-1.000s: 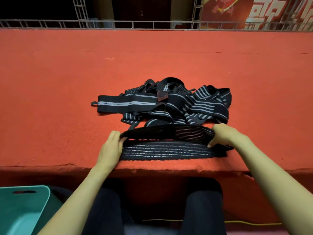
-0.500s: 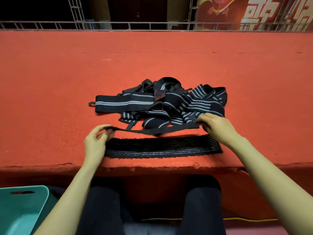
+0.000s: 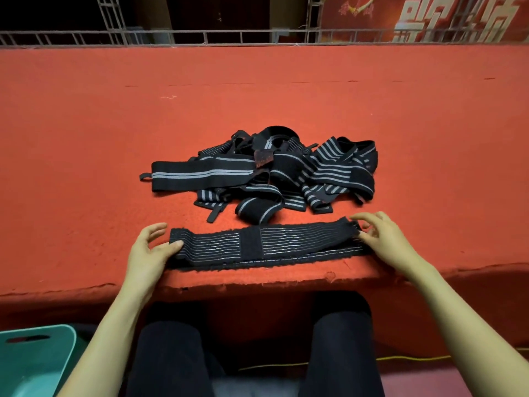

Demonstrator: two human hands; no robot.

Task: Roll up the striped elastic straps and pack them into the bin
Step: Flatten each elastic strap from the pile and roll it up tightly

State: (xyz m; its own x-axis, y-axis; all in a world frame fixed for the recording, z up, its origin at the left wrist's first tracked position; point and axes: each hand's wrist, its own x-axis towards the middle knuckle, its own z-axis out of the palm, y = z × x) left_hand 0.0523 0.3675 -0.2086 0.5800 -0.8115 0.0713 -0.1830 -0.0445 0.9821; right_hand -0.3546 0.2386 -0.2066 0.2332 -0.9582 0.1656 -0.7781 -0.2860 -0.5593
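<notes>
While both hands sit at its two ends, the striped strap (image 3: 286,245) lies flat along the near edge of the red table (image 3: 86,138), running left to right. It looks doubled over on itself, with a dark patch across its middle. The left hand (image 3: 148,253) is at the left end, thumb resting on the strap's corner, the other fingers spread wide and gripping nothing. The right hand (image 3: 380,239) is at the right end, fingers loosely bent, tips just at the frayed edge. They seem to touch it, but I see no pinch, so I read that hand as relaxed and empty.

Now, how will this thing behave? Soft, light and limp, I'd say, a woven elastic band with no stiffness of its own. It should roll easily, but expect it to spring loose the moment pressure comes off. That dark patch may be a fastening strip, though I can't tell from here. Best hold, to my eye, is one short end, pinched across the full width so the roll starts square, with the other hand keeping the length flat and lightly taut.

Just beyond it, on the far side, sits the tangled pile of straps (image 3: 274,179), its nearest loop just beside the strap's far edge, so a stray end could get dragged in. The teal bin (image 3: 37,356) waits low on the near left, below the table edge, well apart from the strap
</notes>
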